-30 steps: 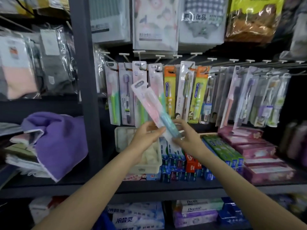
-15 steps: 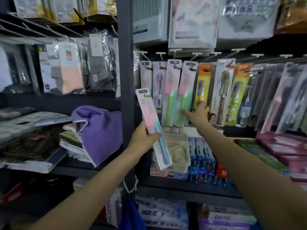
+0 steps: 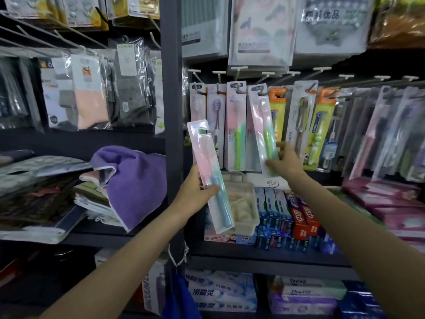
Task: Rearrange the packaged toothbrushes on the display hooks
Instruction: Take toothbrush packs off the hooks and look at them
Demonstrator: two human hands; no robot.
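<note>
Hands come first. Left hand [image 3: 197, 192] is closed around the lower half of a pink-and-teal toothbrush pack [image 3: 210, 176], thumb on the front and the other fingers behind; this pack is off the hooks and stands almost upright, its top leaning a little to the left, in front of the dark upright post [image 3: 171, 111] of the shelving. Right hand [image 3: 284, 161] is right of the post and pinches the bottom end of a pink-and-green toothbrush pack [image 3: 262, 127]. That pack still has its top at a display hook [image 3: 258, 88] and its lower end is pulled out to the right, so it hangs tilted.

Between the two held packs, right of the post, other packs hang straight: a pale pink pack [image 3: 197, 104], a purple-brush pack [image 3: 216, 120] and another pink-and-green pack [image 3: 235, 127]. Further right of the post are orange-topped packs [image 3: 277, 111] and a row of clear packs [image 3: 377, 130], blurred.

Below the hooks, on the shelf right of the post, a pale plastic tub [image 3: 243, 203] holds something cream-coloured; I cannot tell what it is. Just right of the tub stand toothpaste boxes [image 3: 287, 215], blue ones and red ones, upright in rows, and further right lie pink boxes [image 3: 391, 199].

Left of the post lies a folded purple towel [image 3: 135, 183] on a stack of cloths, and bagged socks [image 3: 89, 95] hang above it.
</note>
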